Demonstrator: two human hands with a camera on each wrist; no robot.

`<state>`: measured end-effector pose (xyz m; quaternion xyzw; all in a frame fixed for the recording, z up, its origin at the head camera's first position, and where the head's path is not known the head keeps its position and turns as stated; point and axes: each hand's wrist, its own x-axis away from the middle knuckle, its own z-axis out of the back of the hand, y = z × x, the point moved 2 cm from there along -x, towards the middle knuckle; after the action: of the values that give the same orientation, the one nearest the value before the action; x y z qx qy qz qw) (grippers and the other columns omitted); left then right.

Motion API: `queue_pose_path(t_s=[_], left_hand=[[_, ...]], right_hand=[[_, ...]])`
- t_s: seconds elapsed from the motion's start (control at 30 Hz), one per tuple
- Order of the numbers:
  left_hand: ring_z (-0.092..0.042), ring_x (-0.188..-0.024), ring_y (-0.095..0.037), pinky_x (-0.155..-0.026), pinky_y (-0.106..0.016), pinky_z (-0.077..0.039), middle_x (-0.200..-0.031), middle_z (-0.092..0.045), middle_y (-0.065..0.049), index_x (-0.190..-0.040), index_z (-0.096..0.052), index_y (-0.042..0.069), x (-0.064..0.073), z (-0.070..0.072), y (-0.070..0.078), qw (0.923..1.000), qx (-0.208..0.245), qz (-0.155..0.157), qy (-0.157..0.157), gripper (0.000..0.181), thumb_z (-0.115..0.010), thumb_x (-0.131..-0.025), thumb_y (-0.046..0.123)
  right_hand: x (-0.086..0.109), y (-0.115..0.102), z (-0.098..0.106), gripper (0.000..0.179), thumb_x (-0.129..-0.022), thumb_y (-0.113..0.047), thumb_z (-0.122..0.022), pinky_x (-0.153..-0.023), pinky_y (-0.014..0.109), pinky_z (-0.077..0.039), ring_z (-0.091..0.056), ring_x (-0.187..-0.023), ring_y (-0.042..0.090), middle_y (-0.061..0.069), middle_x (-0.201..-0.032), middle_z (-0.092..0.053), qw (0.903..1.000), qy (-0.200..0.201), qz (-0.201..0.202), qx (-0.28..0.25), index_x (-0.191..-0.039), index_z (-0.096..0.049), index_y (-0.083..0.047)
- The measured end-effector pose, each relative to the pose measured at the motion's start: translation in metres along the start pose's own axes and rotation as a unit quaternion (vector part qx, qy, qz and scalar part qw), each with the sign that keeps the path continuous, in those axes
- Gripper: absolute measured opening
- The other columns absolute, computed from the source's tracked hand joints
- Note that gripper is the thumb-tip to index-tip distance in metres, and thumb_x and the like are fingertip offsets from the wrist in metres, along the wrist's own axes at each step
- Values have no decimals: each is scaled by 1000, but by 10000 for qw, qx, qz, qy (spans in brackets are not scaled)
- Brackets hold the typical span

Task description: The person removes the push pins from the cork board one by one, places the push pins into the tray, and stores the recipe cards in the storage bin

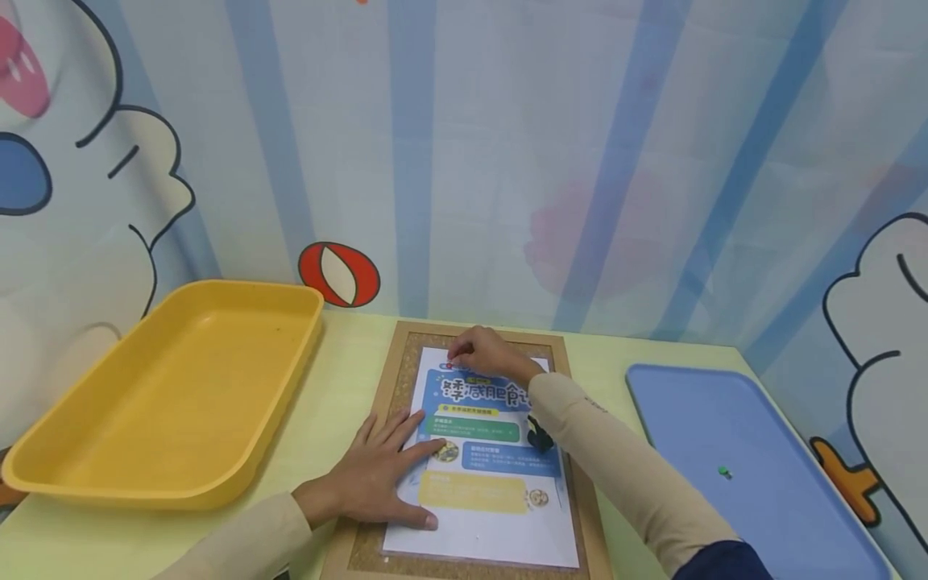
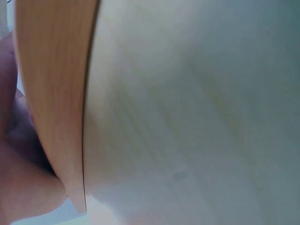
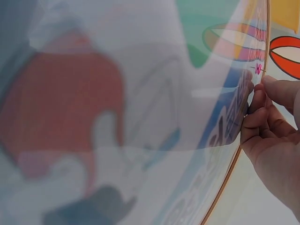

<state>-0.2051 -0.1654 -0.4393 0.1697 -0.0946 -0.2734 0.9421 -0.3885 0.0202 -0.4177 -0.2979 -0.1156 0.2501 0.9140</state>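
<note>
A glossy printed sheet (image 1: 482,536) lies on a wood-framed cork board (image 1: 391,385) on the table. My left hand (image 1: 377,471) rests spread over the board's left side, its fingertips and thumb on the sheet's edge. In the left wrist view, part of that hand (image 2: 28,183) shows beside the wooden frame (image 2: 56,93). My right hand (image 1: 487,354) is at the sheet's top, fingers curled with thumb and index together. In the right wrist view, a small pink pin-like piece (image 3: 258,69) sits at that hand's fingertips; the fingers partly hide the contact.
A yellow tray (image 1: 196,387) stands at the left. On the right lies a blue tray (image 1: 725,403) with a small green push pin (image 1: 725,472) on it. A printed backdrop (image 1: 478,161) rises behind the table. A dark piece (image 1: 539,435) shows beside my right sleeve.
</note>
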Motion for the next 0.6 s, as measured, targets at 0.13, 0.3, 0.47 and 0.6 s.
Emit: queue_pose_path(t_s=[0.13, 0.3, 0.47, 0.6], left_hand=[[-9, -155, -40, -118, -71, -1, -167, -18, -14, -151, -43, 28, 0, 0, 0, 10000, 2, 10, -17, 96, -66, -73, 78], [-9, -156, -40, -118, -71, -1, -168, -18, -13, -152, -43, 28, 0, 1, 1, 10000, -8, 50, -51, 96, -66, -73, 78], [-9, -155, -40, -118, -71, -1, -168, -18, -13, -151, -43, 29, 0, 1, 1, 9999, -23, 81, -63, 95, -66, -73, 79], [-9, -155, -40, -118, -71, -1, -168, -18, -13, -151, -43, 30, 0, 1, 2, 9999, -23, 86, -75, 96, -65, -73, 79]], right_hand=[[1, -2, 0, 14, -98, -12, -64, -90, 32, -54, -63, -90, 16, 1, -100, -72, 9999, -88, 80, 82, -97, -77, -15], [-2, -3, -2, 12, -98, -15, -65, -88, 31, -53, -63, -88, 14, -1, -96, -71, 9994, -163, 211, 199, -95, -76, -16], [-3, -6, -3, 13, -98, -15, -65, -83, 29, -51, -61, -85, 14, -1, -91, -70, 9987, -188, 333, 328, -89, -75, -16], [-2, -8, -2, 15, -98, -14, -64, -79, 27, -49, -60, -82, 14, -1, -87, -68, 9986, -199, 327, 364, -87, -73, -15]])
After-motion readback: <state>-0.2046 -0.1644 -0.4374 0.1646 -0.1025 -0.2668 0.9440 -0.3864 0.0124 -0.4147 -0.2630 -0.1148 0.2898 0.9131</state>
